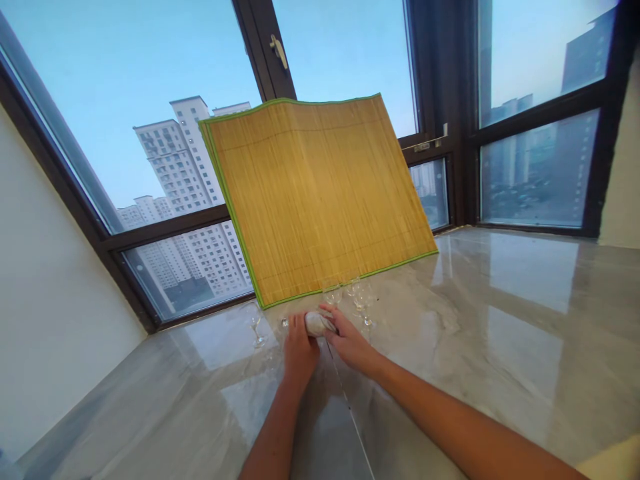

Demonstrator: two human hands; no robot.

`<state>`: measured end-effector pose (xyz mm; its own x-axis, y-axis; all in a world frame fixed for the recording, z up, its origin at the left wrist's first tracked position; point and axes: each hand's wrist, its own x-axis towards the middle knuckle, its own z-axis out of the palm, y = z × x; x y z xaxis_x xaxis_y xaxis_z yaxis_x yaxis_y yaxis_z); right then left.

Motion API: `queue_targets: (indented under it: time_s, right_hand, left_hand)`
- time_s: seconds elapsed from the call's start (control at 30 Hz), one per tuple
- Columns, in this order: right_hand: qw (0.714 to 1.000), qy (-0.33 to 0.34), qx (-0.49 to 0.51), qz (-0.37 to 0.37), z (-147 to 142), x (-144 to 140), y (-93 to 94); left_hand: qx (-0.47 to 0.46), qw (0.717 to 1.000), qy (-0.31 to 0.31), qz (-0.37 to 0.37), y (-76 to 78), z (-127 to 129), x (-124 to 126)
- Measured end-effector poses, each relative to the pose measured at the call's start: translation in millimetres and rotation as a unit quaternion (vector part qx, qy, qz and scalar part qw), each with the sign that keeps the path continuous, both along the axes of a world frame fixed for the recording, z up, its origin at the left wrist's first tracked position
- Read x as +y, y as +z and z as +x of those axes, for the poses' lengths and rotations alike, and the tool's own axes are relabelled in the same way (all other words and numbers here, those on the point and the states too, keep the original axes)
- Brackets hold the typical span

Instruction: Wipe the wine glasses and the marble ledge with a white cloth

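A bunched, whitish-grey cloth (317, 325) sits between my two hands, low in the middle of the view. My left hand (301, 348) is closed round its left end, and my right hand (349, 339) grips the right end with bent fingers. Whether something is wrapped inside the cloth, I cannot tell. A small clear glass piece (285, 323) shows just left of my left hand. Further left stands a clear stemmed glass (257, 332). Behind my right hand are more clear stemmed glasses (359, 298), partly overlapping and hard to separate.
A folded bamboo mat (325, 193) with green edging leans against the dark window frame (270, 73) behind the glasses. The grey marble-patterned surface (450, 373) is glossy, with a thin seam running toward me. A white wall (60, 260) closes off the left side.
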<state>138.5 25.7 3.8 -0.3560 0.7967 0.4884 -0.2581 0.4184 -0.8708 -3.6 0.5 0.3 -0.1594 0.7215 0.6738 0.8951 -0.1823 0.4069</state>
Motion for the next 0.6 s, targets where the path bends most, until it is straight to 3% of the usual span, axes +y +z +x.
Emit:
queue_targets:
  time_s: [0.17, 0.27, 0.47, 0.6]
  right_hand:
    - [0.998, 0.051, -0.018, -0.039, 1, -1, -1.2]
    - [0.998, 0.058, -0.018, -0.027, 4, -2, 2.1]
    - [0.998, 0.010, -0.049, 0.024, 9, 1, 8.3]
    - [0.998, -0.004, -0.060, 0.015, 11, 1, 10.7]
  left_hand:
    - [0.012, 1.000, -0.022, -0.014, -0.1, 1, -2]
    - [0.011, 0.999, -0.030, -0.009, -2.2, -2, -2]
    - [-0.002, 0.998, -0.069, 0.003, -11.1, -10, 2]
    - [-0.013, 0.997, -0.081, 0.003, -14.4, -16, 6]
